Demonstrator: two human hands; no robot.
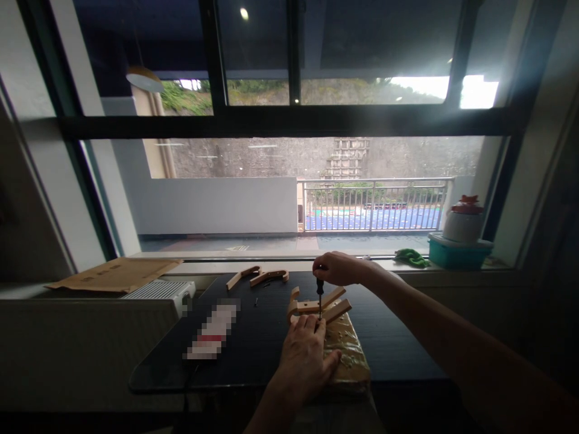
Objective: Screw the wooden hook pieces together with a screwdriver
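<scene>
My right hand (338, 268) is closed around the dark handle of a screwdriver (320, 289), which stands upright with its shaft pointing down. The screwdriver's tip meets a hook-shaped wooden piece (338, 311) just beyond my left fingertips. My left hand (306, 349) presses that piece down, thumb spread to the side; its fingers cover the near end. Right behind lies another curved wooden piece (310, 305). Both rest on a tan block wrapped in clear plastic (348, 349). Any screw under the tip is too small to make out.
Two more curved wooden pieces (270, 277) and small dark screws (256, 302) lie on the dark table (253, 374). A pixelated item (212, 331) is at left. On the sill are a green cloth (411, 258) and a teal box (459, 252) under a jar. Cardboard (117, 272) covers the radiator (158, 290).
</scene>
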